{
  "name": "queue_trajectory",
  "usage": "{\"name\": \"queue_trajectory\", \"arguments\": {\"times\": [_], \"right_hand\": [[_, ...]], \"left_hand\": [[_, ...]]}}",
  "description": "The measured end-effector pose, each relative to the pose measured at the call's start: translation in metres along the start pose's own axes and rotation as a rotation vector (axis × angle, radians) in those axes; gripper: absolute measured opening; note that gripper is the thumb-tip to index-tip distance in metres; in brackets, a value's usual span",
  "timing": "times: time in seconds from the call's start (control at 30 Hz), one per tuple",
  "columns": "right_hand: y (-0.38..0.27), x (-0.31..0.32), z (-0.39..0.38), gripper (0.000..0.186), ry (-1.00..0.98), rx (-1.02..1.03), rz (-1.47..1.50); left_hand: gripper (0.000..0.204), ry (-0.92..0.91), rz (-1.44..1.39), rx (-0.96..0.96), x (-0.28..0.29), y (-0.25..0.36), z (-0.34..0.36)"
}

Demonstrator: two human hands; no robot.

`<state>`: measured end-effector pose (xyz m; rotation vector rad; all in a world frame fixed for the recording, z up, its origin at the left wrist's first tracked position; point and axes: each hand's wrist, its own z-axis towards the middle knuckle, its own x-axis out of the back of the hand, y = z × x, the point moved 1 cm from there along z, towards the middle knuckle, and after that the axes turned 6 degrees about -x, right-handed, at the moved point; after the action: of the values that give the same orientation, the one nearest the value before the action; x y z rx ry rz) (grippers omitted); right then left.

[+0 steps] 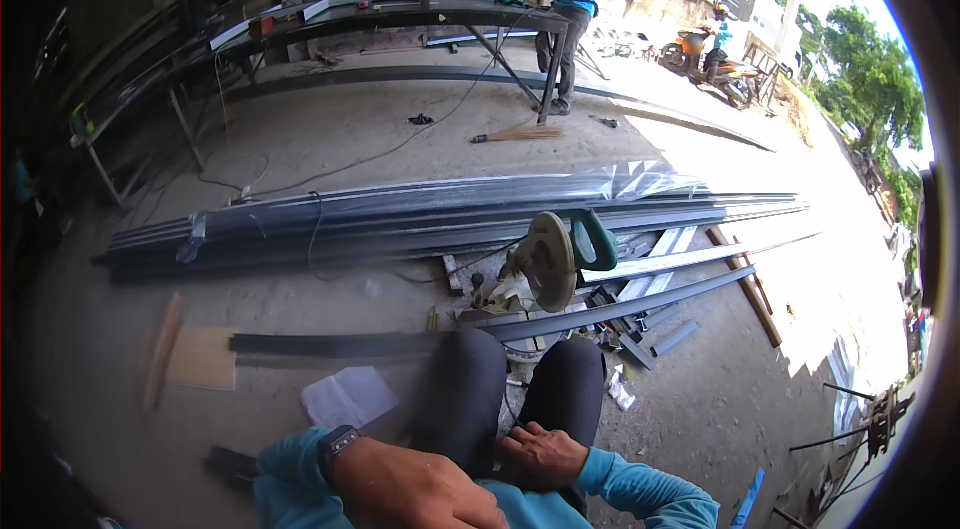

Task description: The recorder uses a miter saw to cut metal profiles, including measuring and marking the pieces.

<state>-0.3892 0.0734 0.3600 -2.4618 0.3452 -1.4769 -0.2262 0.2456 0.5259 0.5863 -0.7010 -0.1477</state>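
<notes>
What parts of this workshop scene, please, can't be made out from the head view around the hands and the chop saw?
- Left hand: fingers cut off by the lower edge; whether it holds anything can't be told.
- Right hand: rests on the knee; its palm side is hidden.
- Chop saw: its base is partly hidden behind the long dark metal bar.
- Small parts beside the saw: too small to identify.
- Person at the far table: hands too small to see.

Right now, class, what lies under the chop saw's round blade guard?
A long dark metal bar runs beneath the chop saw, crossing its base. The blade and the cut point are hidden by the guard.
</notes>
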Motion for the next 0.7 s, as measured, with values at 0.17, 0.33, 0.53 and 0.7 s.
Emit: {"name": "queue_trajectory", "arguments": {"times": [0.17, 0.33, 0.53, 0.7], "right_hand": [[-0.023, 0.056, -0.038, 0.045, 0.377, 0.404, 0.336], [-0.076, 0.082, -0.048, 0.025, 0.212, 1.03, 1.127], [-0.083, 0.082, -0.031, 0.018, 0.121, 0.963, 1.238], [-0.091, 0.064, -0.025, 0.019, 0.168, 0.935, 1.533]], "left_hand": [[0.021, -0.054, 0.111, -0.031, 0.007, 0.006, 0.023], [0.021, -0.052, 0.32, -0.068, 0.017, 0.021, 0.027], [0.019, -0.061, 0.409, -0.018, 0.016, 0.035, 0.026], [0.016, -0.096, 0.428, -0.014, 0.011, 0.026, 0.024]]}}
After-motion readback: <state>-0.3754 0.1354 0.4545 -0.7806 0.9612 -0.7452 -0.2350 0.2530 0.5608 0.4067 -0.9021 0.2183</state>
